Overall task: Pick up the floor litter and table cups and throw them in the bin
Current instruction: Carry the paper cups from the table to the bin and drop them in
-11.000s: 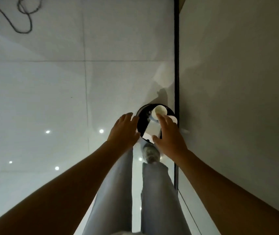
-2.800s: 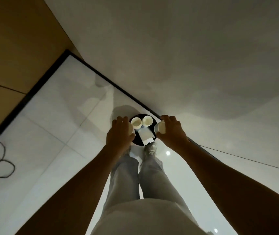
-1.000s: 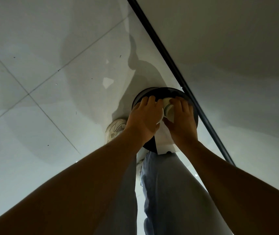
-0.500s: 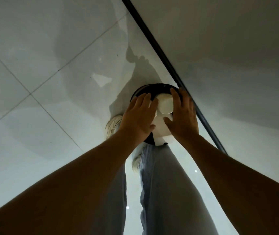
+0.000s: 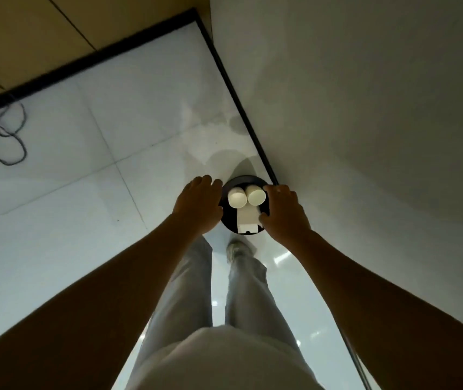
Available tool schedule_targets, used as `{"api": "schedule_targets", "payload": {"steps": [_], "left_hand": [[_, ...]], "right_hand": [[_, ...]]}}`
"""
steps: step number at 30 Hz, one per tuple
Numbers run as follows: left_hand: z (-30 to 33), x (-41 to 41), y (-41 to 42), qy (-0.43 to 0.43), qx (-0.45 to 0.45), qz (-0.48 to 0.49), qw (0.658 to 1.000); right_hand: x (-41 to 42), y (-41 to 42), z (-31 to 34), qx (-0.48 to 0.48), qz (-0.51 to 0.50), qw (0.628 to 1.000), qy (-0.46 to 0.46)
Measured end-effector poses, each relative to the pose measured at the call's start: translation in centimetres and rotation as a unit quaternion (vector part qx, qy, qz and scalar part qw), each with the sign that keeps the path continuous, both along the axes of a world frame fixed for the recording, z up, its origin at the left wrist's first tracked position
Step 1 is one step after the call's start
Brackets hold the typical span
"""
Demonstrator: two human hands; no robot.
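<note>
The black bin (image 5: 226, 190) on the floor holds two white cups (image 5: 237, 199) side by side and white paper (image 5: 247, 224). Your left hand (image 5: 196, 208) and right hand (image 5: 285, 213) flank it, fingers relaxed, holding nothing.

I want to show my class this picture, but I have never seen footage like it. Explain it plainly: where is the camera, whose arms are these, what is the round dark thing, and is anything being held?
There is one picture, taken by a wide-angle camera worn on a person's head and looking down, so you see that person's own arms, legs and a shoe. No machine is involved, only two bare hands.

The round dark thing is a bin standing on the pale tiled floor, close to the wall. Inside it lie two white cups side by side and a white piece of paper below them.

The left hand and the right hand sit at either side of the bin's rim, fingers relaxed. Neither holds anything. A dark cable lies looped on the floor at far left.
</note>
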State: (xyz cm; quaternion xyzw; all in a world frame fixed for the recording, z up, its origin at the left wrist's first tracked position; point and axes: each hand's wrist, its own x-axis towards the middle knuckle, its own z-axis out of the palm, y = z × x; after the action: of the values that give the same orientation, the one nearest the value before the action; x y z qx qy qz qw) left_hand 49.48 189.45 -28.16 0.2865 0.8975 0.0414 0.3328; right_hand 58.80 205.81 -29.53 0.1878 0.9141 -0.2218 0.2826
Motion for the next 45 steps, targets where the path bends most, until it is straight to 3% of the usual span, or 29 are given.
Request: {"api": "schedule_targets", "payload": {"steps": [9,18,29,37,45], "left_hand": [[14.6,8.5,-7.8,0.033,0.017,0.241,0.970],[22.4,20.4,-20.2,0.087,0.002,0.458,0.884],[25.5,47.5,-39.7,0.129,-0.036,0.658,0.741],[27.4,68.8,-50.1,0.118,-0.072,0.803,0.581],[27.2,78.8,-58.3,0.115,-0.075,0.886,0.443]], "right_hand": [[-1.0,-7.4,14.7,-0.029,0.228,0.973,0.029],[3.7,-22.8,23.0,-0.032,0.473,0.878,0.069],[23.4,-47.2,25.8,-0.062,0.657,0.746,0.083],[40.5,-63.0,27.1,-0.104,0.778,0.617,0.061],[50.0,-76.9,27.8,-0.122,0.864,0.487,0.049]]}}
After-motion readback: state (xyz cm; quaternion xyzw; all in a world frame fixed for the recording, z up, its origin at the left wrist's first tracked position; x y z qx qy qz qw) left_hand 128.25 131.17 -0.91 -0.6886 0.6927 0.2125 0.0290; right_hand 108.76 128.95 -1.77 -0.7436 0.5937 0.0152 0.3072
